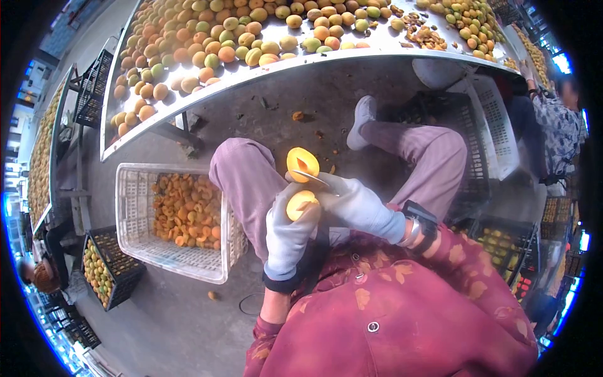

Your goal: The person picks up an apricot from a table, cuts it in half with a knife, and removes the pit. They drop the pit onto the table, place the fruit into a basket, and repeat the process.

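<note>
In front of my lap, both gloved hands are close together over a split apricot. My left hand [286, 235] is closed around the lower apricot half [297, 207], its cut yellow face turned up. Just above it, my right hand [364, 208] grips a small knife [312, 178], the thin blade lying across the edge of the upper apricot half [303, 162]. That upper half sits at the right fingertips, its orange hollow showing. Part of the knife's handle is hidden inside the right glove.
A white crate [173, 257] of cut apricots stands left of my knees. Ahead is a metal table [251, 72] piled with whole apricots and some pits. A black crate [129, 283] of fruit stands farther left. Another person [556, 125] is at the right.
</note>
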Motion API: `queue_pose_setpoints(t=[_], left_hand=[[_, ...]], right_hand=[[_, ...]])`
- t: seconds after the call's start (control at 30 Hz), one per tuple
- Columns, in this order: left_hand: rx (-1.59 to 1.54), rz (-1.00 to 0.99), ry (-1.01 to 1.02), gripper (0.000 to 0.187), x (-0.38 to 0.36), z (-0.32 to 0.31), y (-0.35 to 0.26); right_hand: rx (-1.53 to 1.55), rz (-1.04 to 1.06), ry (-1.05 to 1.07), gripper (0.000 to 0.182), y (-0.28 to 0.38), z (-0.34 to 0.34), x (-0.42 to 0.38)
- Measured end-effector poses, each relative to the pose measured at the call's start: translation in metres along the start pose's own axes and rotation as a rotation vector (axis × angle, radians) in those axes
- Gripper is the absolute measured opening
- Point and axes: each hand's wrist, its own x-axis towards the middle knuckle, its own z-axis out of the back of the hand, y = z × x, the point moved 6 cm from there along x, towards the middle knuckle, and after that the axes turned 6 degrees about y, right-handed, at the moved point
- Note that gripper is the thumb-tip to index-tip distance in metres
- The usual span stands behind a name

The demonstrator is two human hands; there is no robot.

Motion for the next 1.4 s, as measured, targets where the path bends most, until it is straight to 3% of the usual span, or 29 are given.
queue_pose_setpoints(t=[0.07, 0.1, 0.2, 0.27, 0.33, 0.37, 0.4, 0.47, 0.53, 0.6, 0.63, 0.8, 0.87, 1.03, 1.13, 1.2, 1.27, 1.4], left_hand=[[0.025, 0.009, 0.029, 0.035, 0.002, 0.003, -0.003], [0.109, 0.005, 0.047, 0.035, 0.004, 0.006, -0.001], [-0.068, -0.051, -0.006, 0.037, 0.006, 0.013, -0.006], [-0.051, 0.026, -0.003, 0.041, 0.005, 0.023, -0.006], [-0.21, -0.012, 0.038, 0.044, 0.007, 0.025, -0.007], [-0.167, -0.065, -0.001, 0.042, 0.006, 0.03, -0.009], [-0.124, -0.117, -0.04, 0.041, 0.005, 0.034, -0.014], [-0.227, -0.054, -0.173, 0.039, -0.005, 0.043, -0.02], [-0.182, -0.163, -0.328, 0.048, -0.006, 0.06, -0.015], [-0.154, -0.213, -0.478, 0.057, -0.007, 0.069, -0.022], [-0.187, -0.218, -0.442, 0.06, -0.005, 0.074, -0.022], [-0.012, -0.243, -0.571, 0.057, 0.004, 0.087, -0.016], [0.063, -0.229, -0.607, 0.057, 0.004, 0.088, -0.014], [0.132, -0.206, -0.667, 0.056, 0.003, 0.089, -0.011], [0.165, -0.176, -0.694, 0.057, 0.007, 0.083, -0.011], [0.196, -0.113, -0.677, 0.06, 0.009, 0.08, -0.01], [0.232, -0.098, -0.715, 0.064, 0.012, 0.077, -0.012], [0.246, -0.089, -0.768, 0.064, 0.01, 0.082, -0.006]], right_hand=[[-0.194, -0.18, 0.106, 0.043, 0.02, 0.003, -0.003], [-0.347, 0.07, 0.119, 0.047, 0.033, 0.001, 0.0], [-0.309, 0.23, 0.115, 0.05, 0.041, -0.003, 0.014], [-0.359, 0.264, 0.095, 0.046, 0.05, -0.002, 0.021], [-0.054, 0.089, 0.069, 0.043, 0.043, 0.008, 0.027], [-0.041, 0.134, -0.029, 0.038, 0.041, 0.019, 0.029], [0.175, 0.202, -0.083, 0.037, 0.046, 0.027, 0.031], [0.308, 0.228, -0.194, 0.035, 0.023, 0.046, 0.036], [0.186, -0.157, -0.15, 0.034, 0.02, 0.074, 0.022], [0.28, -0.195, -0.202, 0.033, -0.003, 0.091, 0.019], [0.332, -0.246, -0.213, 0.032, -0.019, 0.1, 0.016], [0.591, -0.448, -0.281, 0.029, -0.09, 0.115, 0.014], [0.821, -0.564, -0.422, 0.028, -0.125, 0.113, 0.013], [0.974, -0.6, -0.273, 0.03, -0.165, 0.088, 0.03], [0.717, -0.646, -0.12, 0.024, -0.174, 0.072, 0.055], [0.27, -0.677, -0.112, 0.029, -0.192, 0.063, 0.081], [-0.216, -0.496, 0.09, 0.034, -0.257, 0.049, 0.114], [-0.545, -0.394, -0.101, 0.035, -0.238, 0.02, 0.179]])
